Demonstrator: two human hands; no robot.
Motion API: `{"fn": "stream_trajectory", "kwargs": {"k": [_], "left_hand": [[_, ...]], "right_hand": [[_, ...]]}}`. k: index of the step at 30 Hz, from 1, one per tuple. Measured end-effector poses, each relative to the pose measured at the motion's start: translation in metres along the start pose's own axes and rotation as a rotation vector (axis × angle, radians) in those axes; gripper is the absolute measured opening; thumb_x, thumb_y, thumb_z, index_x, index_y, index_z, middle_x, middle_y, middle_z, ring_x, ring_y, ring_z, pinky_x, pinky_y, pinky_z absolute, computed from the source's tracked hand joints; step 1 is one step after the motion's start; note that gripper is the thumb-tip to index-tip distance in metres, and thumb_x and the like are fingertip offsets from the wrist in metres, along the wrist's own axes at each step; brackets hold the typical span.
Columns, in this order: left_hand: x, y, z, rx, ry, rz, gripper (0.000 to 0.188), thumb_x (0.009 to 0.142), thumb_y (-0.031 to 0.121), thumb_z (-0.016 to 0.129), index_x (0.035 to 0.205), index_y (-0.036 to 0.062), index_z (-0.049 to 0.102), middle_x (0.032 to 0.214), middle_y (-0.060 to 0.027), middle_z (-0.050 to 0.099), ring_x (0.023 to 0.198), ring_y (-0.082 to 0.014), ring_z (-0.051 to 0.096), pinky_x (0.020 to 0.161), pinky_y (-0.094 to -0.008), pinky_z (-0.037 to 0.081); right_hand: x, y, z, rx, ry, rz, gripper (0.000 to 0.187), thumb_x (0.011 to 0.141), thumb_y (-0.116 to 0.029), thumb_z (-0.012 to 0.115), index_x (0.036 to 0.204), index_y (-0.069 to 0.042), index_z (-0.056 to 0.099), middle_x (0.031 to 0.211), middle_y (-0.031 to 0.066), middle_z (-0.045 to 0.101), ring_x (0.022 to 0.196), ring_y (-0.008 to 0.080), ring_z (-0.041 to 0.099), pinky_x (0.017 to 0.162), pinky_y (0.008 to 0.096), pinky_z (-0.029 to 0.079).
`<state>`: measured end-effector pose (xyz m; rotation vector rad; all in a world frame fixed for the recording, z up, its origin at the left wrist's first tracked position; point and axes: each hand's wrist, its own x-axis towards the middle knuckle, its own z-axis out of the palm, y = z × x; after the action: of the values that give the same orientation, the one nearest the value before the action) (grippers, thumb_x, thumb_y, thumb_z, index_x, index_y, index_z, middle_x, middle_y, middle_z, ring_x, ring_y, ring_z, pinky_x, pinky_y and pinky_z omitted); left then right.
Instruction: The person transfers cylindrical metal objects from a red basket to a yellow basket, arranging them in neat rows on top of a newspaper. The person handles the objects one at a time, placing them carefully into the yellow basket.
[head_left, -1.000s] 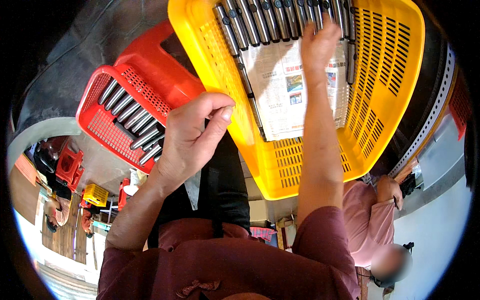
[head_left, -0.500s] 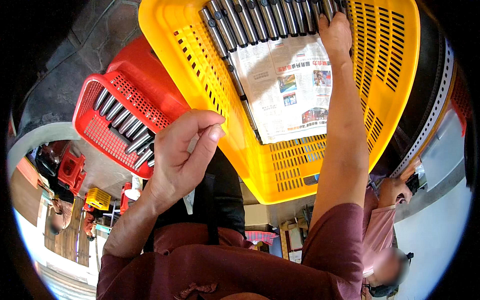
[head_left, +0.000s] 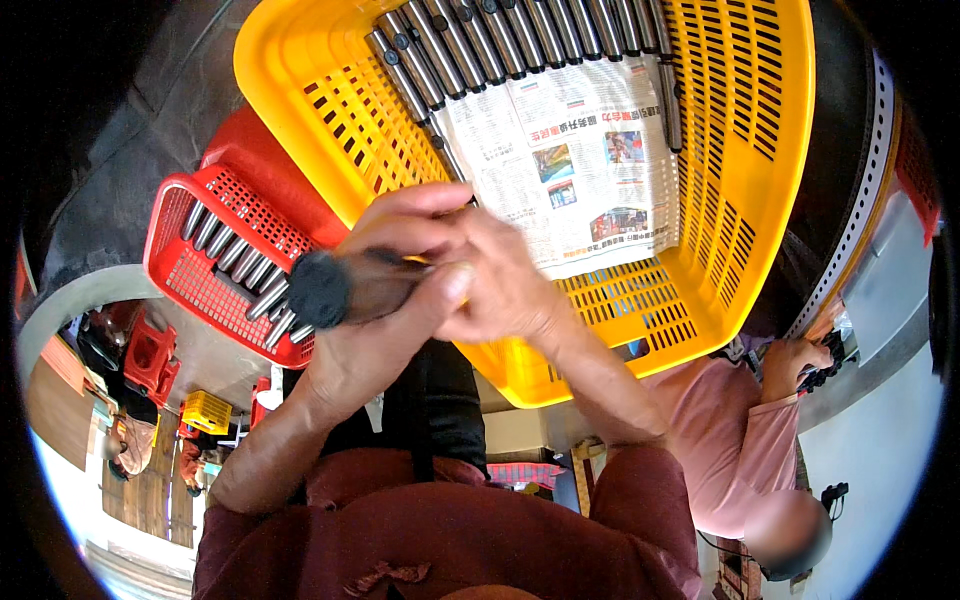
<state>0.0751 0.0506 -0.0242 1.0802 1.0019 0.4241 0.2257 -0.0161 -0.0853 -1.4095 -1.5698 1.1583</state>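
Note:
My two hands are together above the near left rim of a yellow plastic basket [head_left: 480,362]. Between them is a metal rod [head_left: 376,285] with a thick, dark round end, smeared by motion and pointing left. My left hand [head_left: 365,350] is closed around it, thumb on the near side. My right hand [head_left: 505,285] closes on its other end, its fingers partly hidden behind the left hand. Inside the basket, a row of similar steel rods [head_left: 510,40] lies at the far side. More stand along its side walls, around a sheet of newspaper [head_left: 560,130].
A red basket [head_left: 200,275] holding several loose steel rods is at the left, beside a red surface [head_left: 265,160]. Close on my right sits a person in a pink shirt [head_left: 735,430]. A perforated metal rail [head_left: 868,190] runs along the right.
My right hand has left the far right of the rod row and come back to my left hand, bringing a rod. My left hand has closed on it. The view has shifted slightly.

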Motion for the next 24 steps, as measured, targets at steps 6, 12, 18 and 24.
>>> {"fn": "stream_trajectory", "kwargs": {"k": [6,12,18,24], "left_hand": [[-0.030,-0.005,-0.014,-0.092,0.089,-0.055,0.005,0.083,0.000,0.064,0.085,0.0025,0.060,0.104,-0.0137,0.061,0.090,-0.0172,0.059,0.080,-0.0306,0.048],[-0.040,-0.013,-0.017,-0.061,0.127,-0.110,0.003,0.085,0.002,0.062,0.084,0.0027,0.059,0.099,-0.0112,0.061,0.077,-0.0130,0.057,0.068,-0.0259,0.048],[-0.033,-0.014,-0.017,-0.152,0.201,-0.214,0.002,0.087,0.003,0.062,0.086,0.0019,0.060,0.092,-0.0077,0.061,0.070,-0.0097,0.055,0.063,-0.0230,0.046],[-0.032,-0.012,-0.016,-0.189,0.281,-0.315,0.006,0.085,0.000,0.064,0.085,0.0037,0.060,0.073,0.0000,0.058,0.061,-0.0067,0.052,0.057,-0.0210,0.042]], "right_hand": [[0.055,0.151,-0.078,-0.806,0.473,0.127,0.033,0.088,-0.024,0.064,0.109,0.000,0.055,0.099,0.0192,0.055,0.087,0.0358,0.059,0.069,0.0461,0.051],[0.096,0.201,-0.101,-1.032,0.355,0.459,0.021,0.086,-0.018,0.054,0.095,0.000,0.059,0.101,0.0219,0.060,0.090,0.0409,0.061,0.075,0.0506,0.051],[0.099,0.215,-0.102,-1.028,0.397,0.341,0.019,0.085,-0.017,0.055,0.090,-0.001,0.062,0.096,0.0200,0.063,0.091,0.0397,0.061,0.077,0.0495,0.052],[0.086,0.192,-0.100,-1.055,0.420,0.216,0.027,0.089,-0.022,0.062,0.106,-0.002,0.061,0.097,0.0198,0.059,0.081,0.0407,0.061,0.069,0.0504,0.051]]}}
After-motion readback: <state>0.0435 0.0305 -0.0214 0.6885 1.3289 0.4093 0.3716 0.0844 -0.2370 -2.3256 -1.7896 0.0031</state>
